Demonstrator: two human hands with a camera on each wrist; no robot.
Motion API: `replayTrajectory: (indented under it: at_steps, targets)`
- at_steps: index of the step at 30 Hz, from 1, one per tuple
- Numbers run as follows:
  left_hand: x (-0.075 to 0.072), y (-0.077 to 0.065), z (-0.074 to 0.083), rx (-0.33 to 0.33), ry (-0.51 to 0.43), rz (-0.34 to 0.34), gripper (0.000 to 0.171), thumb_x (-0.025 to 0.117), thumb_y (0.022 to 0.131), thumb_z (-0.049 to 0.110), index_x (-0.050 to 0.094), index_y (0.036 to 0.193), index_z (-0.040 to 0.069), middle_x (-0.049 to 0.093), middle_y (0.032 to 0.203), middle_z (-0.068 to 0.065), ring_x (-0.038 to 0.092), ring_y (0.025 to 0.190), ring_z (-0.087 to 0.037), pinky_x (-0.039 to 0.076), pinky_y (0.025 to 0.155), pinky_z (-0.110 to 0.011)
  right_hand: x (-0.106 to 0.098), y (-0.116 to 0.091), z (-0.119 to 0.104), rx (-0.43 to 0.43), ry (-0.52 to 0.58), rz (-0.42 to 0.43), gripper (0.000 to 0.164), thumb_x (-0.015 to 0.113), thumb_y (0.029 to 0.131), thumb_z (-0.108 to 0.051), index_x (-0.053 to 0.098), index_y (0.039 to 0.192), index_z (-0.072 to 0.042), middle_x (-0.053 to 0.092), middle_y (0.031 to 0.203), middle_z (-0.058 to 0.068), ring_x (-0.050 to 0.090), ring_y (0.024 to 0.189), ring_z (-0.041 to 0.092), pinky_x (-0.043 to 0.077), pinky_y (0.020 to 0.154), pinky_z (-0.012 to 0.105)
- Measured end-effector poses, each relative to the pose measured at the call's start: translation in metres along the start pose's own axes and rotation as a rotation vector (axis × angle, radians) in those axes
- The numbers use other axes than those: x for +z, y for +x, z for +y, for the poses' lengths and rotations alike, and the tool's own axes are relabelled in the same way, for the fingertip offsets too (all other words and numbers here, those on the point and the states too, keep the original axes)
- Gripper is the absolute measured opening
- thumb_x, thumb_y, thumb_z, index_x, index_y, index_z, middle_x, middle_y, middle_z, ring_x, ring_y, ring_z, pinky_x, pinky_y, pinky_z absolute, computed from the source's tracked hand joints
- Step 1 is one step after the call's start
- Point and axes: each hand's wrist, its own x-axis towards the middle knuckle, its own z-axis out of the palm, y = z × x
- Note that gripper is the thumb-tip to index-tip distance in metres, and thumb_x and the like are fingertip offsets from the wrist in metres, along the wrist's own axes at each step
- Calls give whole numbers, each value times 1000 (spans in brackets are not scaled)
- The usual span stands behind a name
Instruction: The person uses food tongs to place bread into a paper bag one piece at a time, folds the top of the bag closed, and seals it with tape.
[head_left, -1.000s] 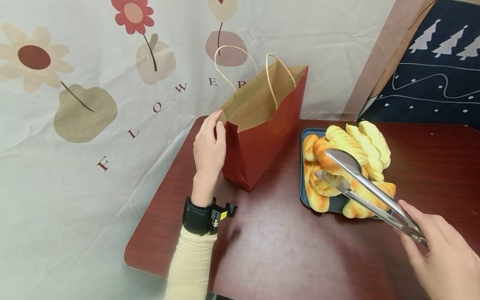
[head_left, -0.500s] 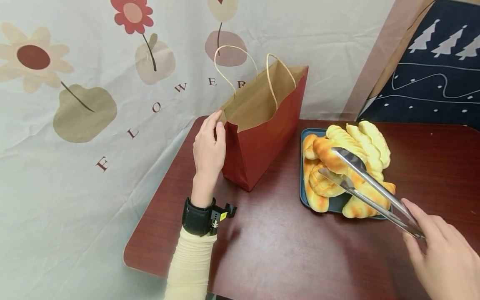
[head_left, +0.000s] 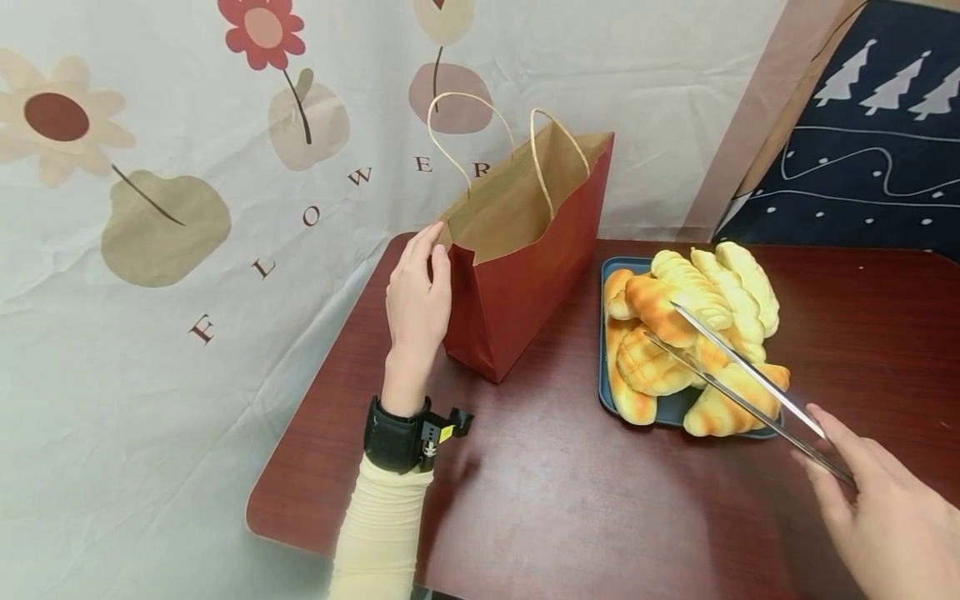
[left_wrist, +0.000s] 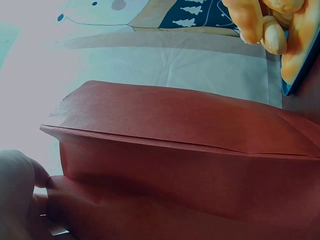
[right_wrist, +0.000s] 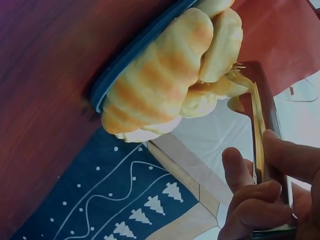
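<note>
Pinching tongs [head_left: 759, 378] over bread [head_left: 654, 362] w/ R hand [head_left: 885, 500], they've got L hand [head_left: 417, 300], fingers approx. straight, vs. red bag [head_left: 532, 292] edge.

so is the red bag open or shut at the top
Open; the red bag gapes at the top, its brown inside showing.

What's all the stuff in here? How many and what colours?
table: one, reddish brown, middle
paper bag: one, red, on the table
handles: two, cream, on paper bag
tray: one, blue, right of paper bag
bread pieces: several, golden and pale yellow, on the tray
tongs: one pair, silver, over the bread pieces
flower cloth: one, mostly white, behind
tree cloth: one, dark blue, behind, right
wristband: one, black, lower left
sleeve: one, cream, lower left
left hand: one, touching paper bag
right hand: one, holding tongs
</note>
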Motion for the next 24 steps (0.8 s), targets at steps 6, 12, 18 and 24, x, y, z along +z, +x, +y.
replayTrajectory:
  at_steps: [6, 12, 18, 24]
  targets:
    - [0, 0, -1, 3, 3, 4, 41, 35, 100, 31, 55, 135, 24, 53, 139, 11, 53, 126, -12, 47, 95, -43, 1, -2, 0, 39, -31, 2, 54, 73, 80, -18, 57, 132, -18, 68, 99, 15, 62, 78, 5, 29, 50, 20]
    - [0, 0, -1, 0, -4, 7, 40, 36, 100, 30, 55, 135, 25, 53, 139, 11, 54, 125, -12, 47, 94, -44, 1, -1, -1, 31, 27, 44, 50, 74, 79, -18, 60, 128, -17, 70, 95, 5, 22, 77, -40, 29, 50, 16]
    - [0, -1, 0, 3, -5, 5, 40, 36, 100, 31, 54, 135, 25, 53, 139, 11, 54, 126, -12, 47, 94, -44, 1, -1, -2, 28, 74, 76, 47, 75, 80, -22, 63, 125, -18, 34, 99, -55, 21, 77, -41, 30, 50, 14]
    - [-1, -1, 0, 6, -10, 5, 40, 36, 100, 31, 55, 135, 25, 53, 139, 10, 54, 125, -13, 47, 94, -44, 0, -2, -3, 0, 117, 97, 44, 72, 83, -24, 63, 125, -15, 27, 102, -59, 24, 83, -40, 29, 51, 13]
